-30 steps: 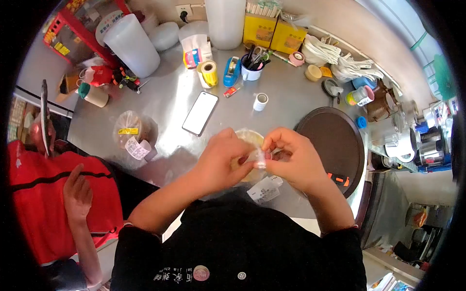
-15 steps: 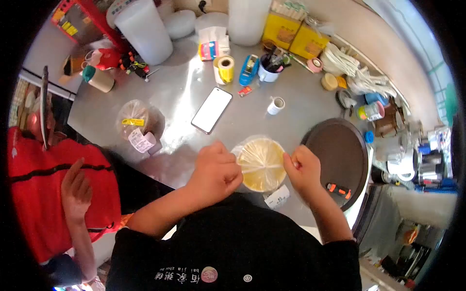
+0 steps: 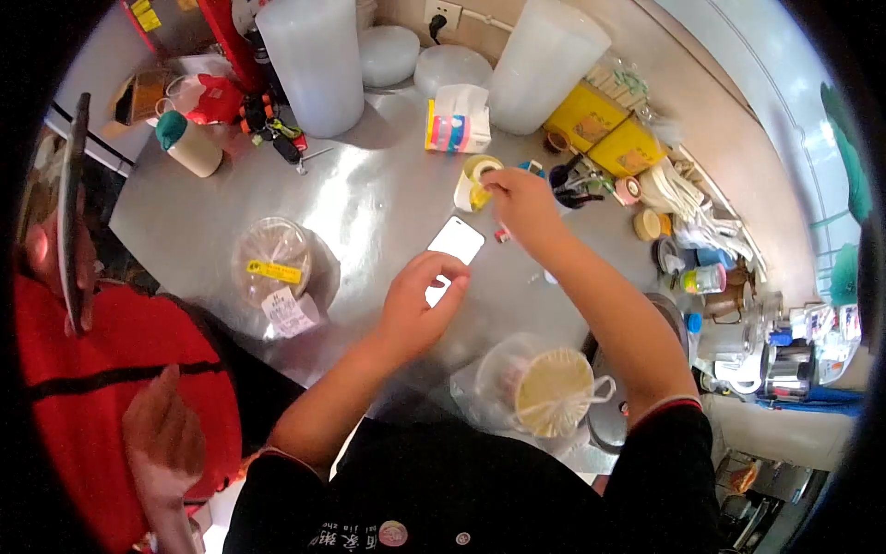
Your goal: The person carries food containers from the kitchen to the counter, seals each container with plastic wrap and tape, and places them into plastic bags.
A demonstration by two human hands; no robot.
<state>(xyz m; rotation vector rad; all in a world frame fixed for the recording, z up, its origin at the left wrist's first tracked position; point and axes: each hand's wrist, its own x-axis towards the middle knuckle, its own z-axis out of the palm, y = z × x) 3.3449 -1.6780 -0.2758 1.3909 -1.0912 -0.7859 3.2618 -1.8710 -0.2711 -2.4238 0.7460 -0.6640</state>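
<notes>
My right hand [image 3: 524, 210] reaches across the counter, its fingers pinched at a roll of yellow labels [image 3: 477, 196]. The phone [image 3: 459, 239], screen bright white, lies below the roll, and my left hand [image 3: 420, 300] hovers over its lower end. That hand is empty, with fingers loosely curved and thumb apart. Near my body stands a bowl with a yellowish lid [image 3: 554, 383] in a clear plastic bag, its handles knotted on top. Farther left is a second bagged bowl [image 3: 272, 245] bearing a yellow label [image 3: 275, 270] and a printed receipt [image 3: 289, 312].
A tissue pack [image 3: 459, 120], tall white containers [image 3: 314, 69] and yellow boxes [image 3: 604, 129] line the back. A bottle with a green cap [image 3: 191, 148] stands at left. A person in red [image 3: 129, 397] is beside the counter at left. My right forearm partly hides a pen cup [image 3: 577, 185].
Both hands have left the knotted bag. My right hand moved forward to the label roll, and my left hand moved over the phone. The bagged bowl now sits closer to me, farther right.
</notes>
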